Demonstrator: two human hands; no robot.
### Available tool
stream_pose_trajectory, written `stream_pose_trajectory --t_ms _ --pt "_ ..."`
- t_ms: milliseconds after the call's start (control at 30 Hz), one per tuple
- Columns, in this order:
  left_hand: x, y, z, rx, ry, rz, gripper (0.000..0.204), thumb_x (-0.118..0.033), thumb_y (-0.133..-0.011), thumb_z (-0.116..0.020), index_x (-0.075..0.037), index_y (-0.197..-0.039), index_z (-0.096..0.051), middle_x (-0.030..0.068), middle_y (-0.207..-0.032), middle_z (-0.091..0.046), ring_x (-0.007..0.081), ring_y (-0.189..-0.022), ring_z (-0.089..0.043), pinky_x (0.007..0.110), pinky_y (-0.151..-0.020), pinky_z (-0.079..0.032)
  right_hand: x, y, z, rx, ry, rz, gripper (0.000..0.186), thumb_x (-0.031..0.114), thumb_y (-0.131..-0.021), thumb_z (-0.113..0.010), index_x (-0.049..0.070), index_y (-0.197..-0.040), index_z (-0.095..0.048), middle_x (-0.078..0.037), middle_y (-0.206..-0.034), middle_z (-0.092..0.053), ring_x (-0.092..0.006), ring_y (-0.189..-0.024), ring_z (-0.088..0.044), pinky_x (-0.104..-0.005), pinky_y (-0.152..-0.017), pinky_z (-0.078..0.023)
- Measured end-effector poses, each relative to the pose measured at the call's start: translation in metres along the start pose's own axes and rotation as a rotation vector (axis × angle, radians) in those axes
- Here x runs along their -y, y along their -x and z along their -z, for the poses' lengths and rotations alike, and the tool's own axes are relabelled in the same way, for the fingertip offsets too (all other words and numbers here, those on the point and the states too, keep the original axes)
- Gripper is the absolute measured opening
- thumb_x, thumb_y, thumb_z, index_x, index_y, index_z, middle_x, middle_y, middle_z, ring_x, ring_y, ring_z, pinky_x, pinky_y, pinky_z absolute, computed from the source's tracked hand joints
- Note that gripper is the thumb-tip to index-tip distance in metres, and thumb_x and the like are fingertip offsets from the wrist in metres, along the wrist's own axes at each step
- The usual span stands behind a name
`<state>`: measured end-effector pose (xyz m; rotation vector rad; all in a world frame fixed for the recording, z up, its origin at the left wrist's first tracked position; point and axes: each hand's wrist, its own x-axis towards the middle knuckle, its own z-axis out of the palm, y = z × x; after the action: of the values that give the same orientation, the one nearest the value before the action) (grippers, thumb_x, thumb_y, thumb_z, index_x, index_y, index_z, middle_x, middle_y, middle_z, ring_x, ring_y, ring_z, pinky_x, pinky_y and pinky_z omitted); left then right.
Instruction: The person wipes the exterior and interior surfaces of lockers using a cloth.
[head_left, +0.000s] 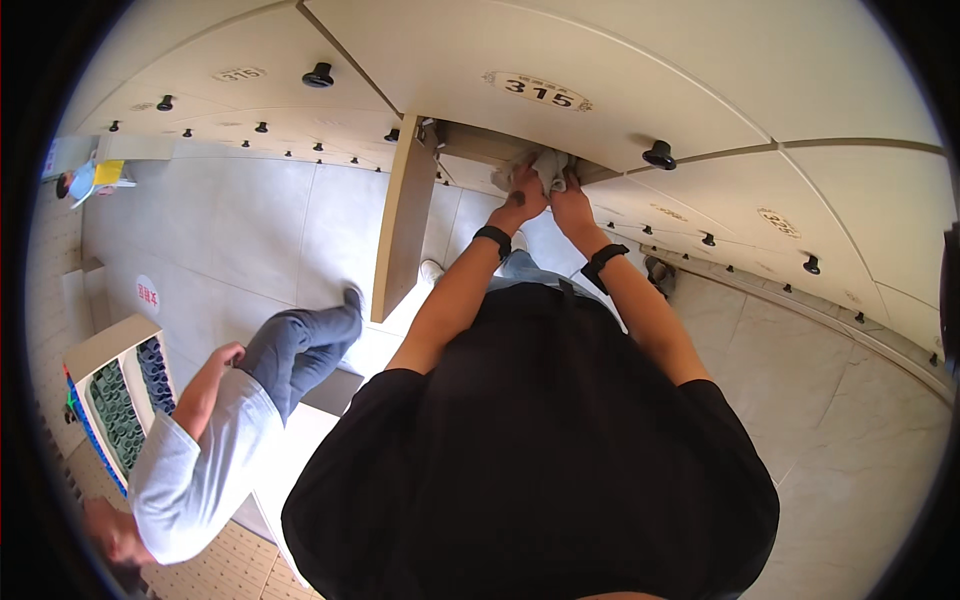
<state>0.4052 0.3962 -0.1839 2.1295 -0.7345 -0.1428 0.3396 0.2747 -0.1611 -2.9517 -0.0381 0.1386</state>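
Note:
Both my hands reach forward into an open locker compartment (470,140) in a wall of cream lockers. My left hand (524,193) and my right hand (570,200) are side by side, both gripping a crumpled grey cloth (540,165) at the compartment's mouth. Each wrist wears a black band. The locker's open door (403,215) hangs to the left of my left forearm. My black shirt fills the lower middle of the view, and the inside of the compartment is mostly hidden.
Closed cream locker doors with black knobs (659,154) surround the open one. Another person in a white top and grey trousers (230,410) sits on a bench at lower left. A rack of dark items (125,400) stands at far left. The floor is pale tile (240,230).

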Motion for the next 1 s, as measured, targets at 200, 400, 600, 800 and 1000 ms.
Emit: stream_pose_trajectory --t_ms 200,400,600,800,1000 --pt "0.006 -0.003 0.077 0.394 0.052 0.356 0.039 -0.019 -0.08 -0.056 0.0 -0.113 -0.062 0.0249 -0.105 -0.066 0.0378 -0.098 -0.065 0.043 -0.087 -0.051 0.029 -0.029 0.032 0.372 -0.237 -0.112 0.033 0.016 -0.078 -0.066 -0.002 -0.106 -0.065 -0.025 -0.121 -0.06 -0.0356 -0.115 -0.057 -0.0441 -0.093 -0.049" --pt "-0.098 0.055 0.192 0.537 -0.054 0.126 0.025 -0.021 -0.091 -0.048 -0.002 -0.099 -0.062 0.0191 -0.092 -0.067 0.0382 -0.087 -0.064 0.044 -0.077 -0.05 0.052 -0.016 0.092 0.462 -0.915 0.251 0.039 0.023 -0.081 -0.069 0.007 -0.117 -0.063 -0.013 -0.112 -0.068 -0.0251 -0.102 -0.064 -0.0362 -0.089 -0.049" --pt "-0.212 0.131 0.365 0.264 0.321 0.045 0.011 -0.008 -0.086 -0.059 -0.002 -0.095 -0.061 0.0118 -0.085 -0.064 0.03 -0.081 -0.063 0.034 -0.074 -0.048 0.08 -0.018 0.208 0.294 -1.127 0.154 0.028 0.01 -0.077 -0.063 0.002 -0.103 -0.059 -0.011 -0.092 -0.064 -0.0197 -0.09 -0.061 -0.0328 -0.081 -0.047" --pt "-0.147 0.219 0.403 -0.448 0.239 0.454 0.025 -0.002 -0.082 -0.062 -0.002 -0.107 -0.06 0.0064 -0.101 -0.062 0.015 -0.098 -0.056 0.028 -0.087 -0.044 0.218 -0.026 0.233 -0.24 -0.526 0.604 0.022 0.014 -0.072 -0.06 0.005 -0.091 -0.059 -0.014 -0.099 -0.058 -0.0331 -0.098 -0.055 -0.0404 -0.09 -0.043" --pt "-0.026 0.26 0.336 -0.086 0.412 0.495 0.043 -0.004 -0.089 -0.056 -0.007 -0.132 -0.05 0.0123 -0.126 -0.058 0.0225 -0.123 -0.051 0.034 -0.106 -0.036 0.29 -0.03 0.135 -0.455 -0.479 0.739 0.021 0.02 -0.07 -0.061 0.005 -0.086 -0.061 -0.013 -0.102 -0.057 -0.0326 -0.101 -0.053 -0.0466 -0.097 -0.039"
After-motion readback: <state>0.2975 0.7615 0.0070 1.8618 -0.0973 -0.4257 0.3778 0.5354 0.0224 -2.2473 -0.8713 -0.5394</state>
